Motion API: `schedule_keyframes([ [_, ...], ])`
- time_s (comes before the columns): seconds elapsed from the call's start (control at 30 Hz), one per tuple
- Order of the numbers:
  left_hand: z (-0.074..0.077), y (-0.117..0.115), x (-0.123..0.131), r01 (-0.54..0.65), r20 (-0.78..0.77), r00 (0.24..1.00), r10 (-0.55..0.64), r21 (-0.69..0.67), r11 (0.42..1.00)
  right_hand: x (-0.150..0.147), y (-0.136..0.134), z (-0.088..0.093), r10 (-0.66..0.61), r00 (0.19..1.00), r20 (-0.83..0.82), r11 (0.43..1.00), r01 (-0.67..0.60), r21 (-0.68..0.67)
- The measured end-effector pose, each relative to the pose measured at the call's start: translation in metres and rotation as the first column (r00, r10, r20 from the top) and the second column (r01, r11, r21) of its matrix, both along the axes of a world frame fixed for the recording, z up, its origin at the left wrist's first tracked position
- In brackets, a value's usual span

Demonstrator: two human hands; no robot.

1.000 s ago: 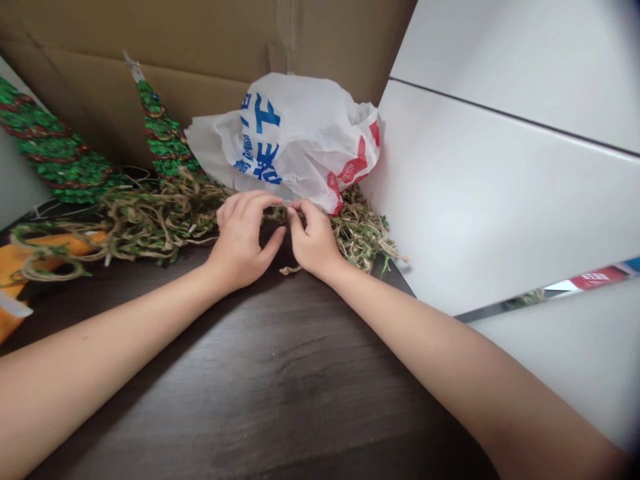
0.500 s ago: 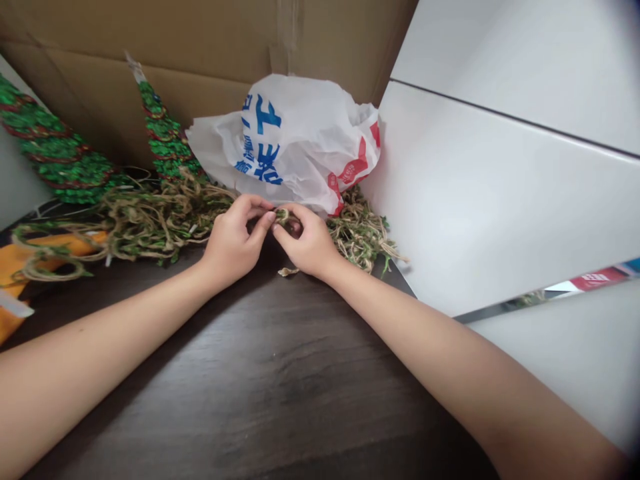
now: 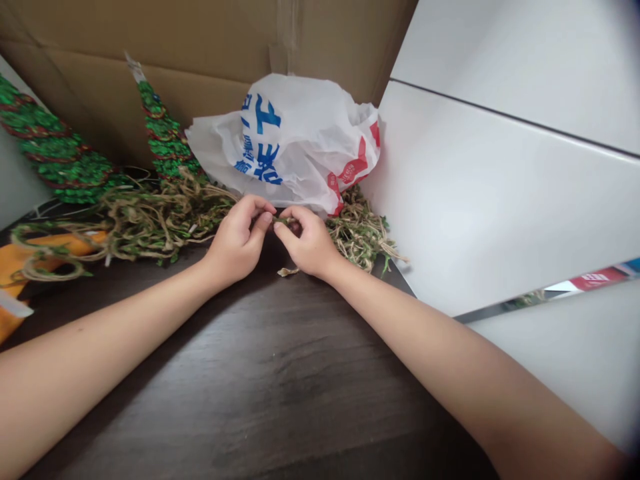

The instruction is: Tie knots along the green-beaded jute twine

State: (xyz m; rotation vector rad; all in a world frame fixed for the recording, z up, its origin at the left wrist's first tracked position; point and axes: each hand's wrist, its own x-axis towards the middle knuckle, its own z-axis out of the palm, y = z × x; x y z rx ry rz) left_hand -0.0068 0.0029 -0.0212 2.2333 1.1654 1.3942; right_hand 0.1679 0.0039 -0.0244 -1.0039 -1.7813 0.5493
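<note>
My left hand and my right hand meet over the dark wood surface, both closed in a pinch. A short piece of leafy twine runs between the fingertips, gripped from both sides; its ends are hidden by my fingers. To the left of my hands lies a tangled heap of brown twine with green leaves. Another heap of leafy twine is just right of my right hand. One loose twine end rests below my right fingers.
Behind my hands sits a crumpled white plastic bag with blue and red print. Two green tinsel trees stand at the left, before a cardboard box. An orange packet lies far left. White tiles border the right.
The loop of twine that showed between my fingertips is now flatter and lower. My fingers have shifted slightly; the rest looks the same.
</note>
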Motion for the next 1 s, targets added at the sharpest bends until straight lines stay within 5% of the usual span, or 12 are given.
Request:
schedule_keyframes([
  [0.4, 0.009, -0.006, 0.002, -0.050, -0.176, 0.981, 0.077, 0.149, 0.988, -0.001, 0.001, -0.005, -0.114, 0.993, -0.024, 0.986, 0.116, 0.117],
  [0.6, 0.006, -0.006, 0.000, -0.116, -0.106, 0.986, 0.125, 0.090, 0.989, 0.001, 0.002, -0.007, -0.115, 0.993, -0.008, 0.981, 0.115, 0.156],
  [0.87, 0.004, 0.001, -0.001, -0.169, -0.195, 0.962, 0.192, 0.130, 0.977, 0.000, 0.000, -0.008, -0.179, 0.984, 0.013, 0.969, 0.174, 0.177],
  [1.0, 0.001, 0.004, -0.001, -0.284, -0.139, 0.944, 0.300, 0.126, 0.950, 0.001, 0.001, -0.010, -0.186, 0.980, 0.076, 0.965, 0.168, 0.199],
])
